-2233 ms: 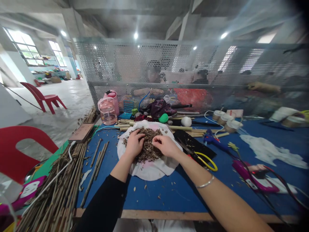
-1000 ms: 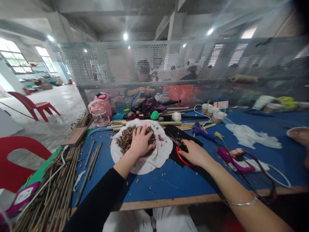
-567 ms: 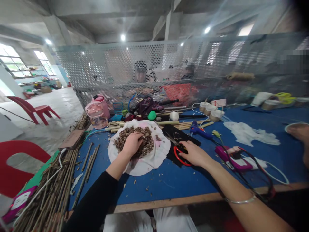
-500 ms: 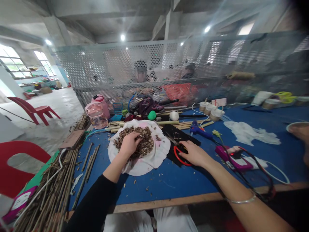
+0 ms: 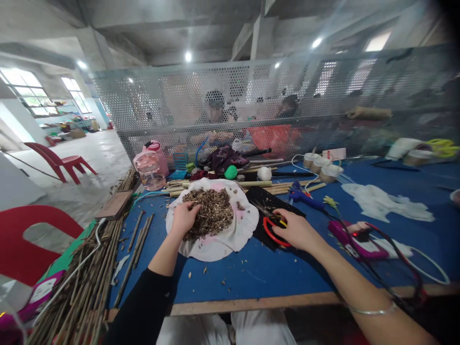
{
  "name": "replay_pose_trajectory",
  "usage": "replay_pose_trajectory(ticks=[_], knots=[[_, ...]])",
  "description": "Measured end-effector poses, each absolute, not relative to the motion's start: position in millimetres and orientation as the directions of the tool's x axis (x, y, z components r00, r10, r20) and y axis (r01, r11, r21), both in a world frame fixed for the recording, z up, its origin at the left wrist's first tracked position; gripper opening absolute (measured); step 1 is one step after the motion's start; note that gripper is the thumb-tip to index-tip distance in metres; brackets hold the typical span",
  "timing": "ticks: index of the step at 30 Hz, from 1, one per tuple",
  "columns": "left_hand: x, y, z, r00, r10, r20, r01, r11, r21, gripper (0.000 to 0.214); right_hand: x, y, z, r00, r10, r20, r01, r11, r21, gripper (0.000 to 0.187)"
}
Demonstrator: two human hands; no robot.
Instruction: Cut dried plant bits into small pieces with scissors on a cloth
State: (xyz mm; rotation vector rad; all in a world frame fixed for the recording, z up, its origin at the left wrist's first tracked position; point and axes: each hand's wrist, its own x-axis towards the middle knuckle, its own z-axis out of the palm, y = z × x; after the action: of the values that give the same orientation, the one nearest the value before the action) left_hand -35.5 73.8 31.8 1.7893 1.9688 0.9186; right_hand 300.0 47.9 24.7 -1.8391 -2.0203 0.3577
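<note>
A heap of dry brown plant bits [image 5: 213,213] lies on a round white cloth [image 5: 233,244]. At the heap's left side, my left hand [image 5: 184,219] touches the bits; its fingers are bent, with a gap between thumb and forefinger. Whether any bits are between them is too small to tell. My right hand [image 5: 295,230] grips a pair of scissors with red handles [image 5: 272,235], palm down. Their dark blades point left towards the cloth, over a black flat piece [image 5: 259,195] on the blue table [image 5: 251,282].
Thin sticks [image 5: 81,268] are stacked along the left edge, near a phone [image 5: 114,205]. A pink bottle [image 5: 151,172] stands behind them. Right of the cloth are a blue glue gun [image 5: 305,197], a purple power strip [image 5: 359,242] and white gloves [image 5: 388,199]. A perforated screen [image 5: 172,105] closes the back.
My left hand has shifted left across the heap, uncovering more of the bits. My right hand stays on the scissors. The whole view has swung slightly left.
</note>
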Motion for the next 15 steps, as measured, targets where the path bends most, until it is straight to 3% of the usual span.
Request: replay_pose_trajectory(ticks=[3, 5, 7, 9, 11, 13, 15], knots=[[-35, 71, 32, -0.195, 0.959, 0.205, 0.769, 0.020, 0.639, 0.032, 290, 41, 37, 0.017, 0.998, 0.067, 0.736, 0.033, -0.676, 0.037], [-35, 69, 32, -0.194, 0.953, 0.232, 0.767, 0.000, 0.642, 0.039, 281, 35, 45, -0.024, 0.999, -0.025, 0.504, -0.010, -0.864, 0.046], [-35, 67, 32, -0.199, 0.942, 0.270, 0.765, -0.023, 0.643, 0.042, 269, 30, 53, -0.144, 0.983, -0.113, 0.242, -0.075, -0.967, 0.059], [-35, 66, 34, -0.227, 0.917, 0.328, 0.766, -0.040, 0.642, 0.041, 256, 28, 60, -0.303, 0.941, -0.153, 0.057, -0.143, -0.988, 0.060], [-32, 66, 39, -0.243, 0.879, 0.409, 0.776, -0.076, 0.626, 0.039, 240, 33, 65, -0.427, 0.891, -0.155, -0.092, -0.213, -0.973, 0.047], [-26, 68, 44, -0.212, 0.838, 0.502, 0.803, -0.144, 0.579, 0.036, 226, 45, 68, -0.485, 0.862, -0.144, -0.248, -0.294, -0.923, 0.037], [-19, 74, 49, -0.088, 0.823, 0.561, 0.842, -0.239, 0.483, 0.031, 214, 59, 68, -0.474, 0.873, -0.116, -0.405, -0.333, -0.851, 0.042]])
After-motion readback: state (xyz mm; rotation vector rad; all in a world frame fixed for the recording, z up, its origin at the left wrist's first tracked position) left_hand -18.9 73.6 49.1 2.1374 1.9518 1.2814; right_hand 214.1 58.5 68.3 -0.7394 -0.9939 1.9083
